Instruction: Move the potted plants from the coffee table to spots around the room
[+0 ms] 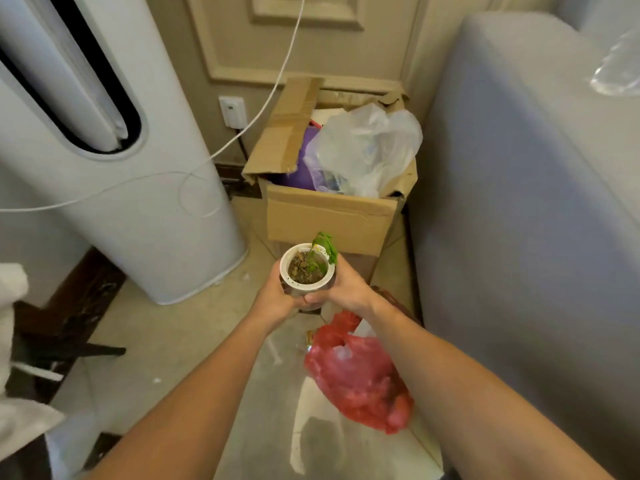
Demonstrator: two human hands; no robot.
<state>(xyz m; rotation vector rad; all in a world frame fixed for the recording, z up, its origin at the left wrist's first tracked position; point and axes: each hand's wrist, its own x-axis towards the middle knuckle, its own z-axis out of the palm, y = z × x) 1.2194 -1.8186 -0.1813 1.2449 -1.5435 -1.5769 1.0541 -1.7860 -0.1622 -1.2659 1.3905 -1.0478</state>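
Observation:
A small white potted plant [306,268], with brown soil and a thin green seedling, is held upright in the middle of the head view. My left hand [275,299] wraps its left side and my right hand [346,289] wraps its right side, fingers meeting under the pot. The pot hangs above the tiled floor, just in front of a cardboard box [329,220]. The coffee table is out of sight.
The open cardboard box holds plastic bags and a purple item. A tall white air conditioner [114,168] stands left with a white cable [263,102] draped across it. A grey sofa arm [519,202] fills the right. A red plastic bag [356,372] lies on the floor below my right arm.

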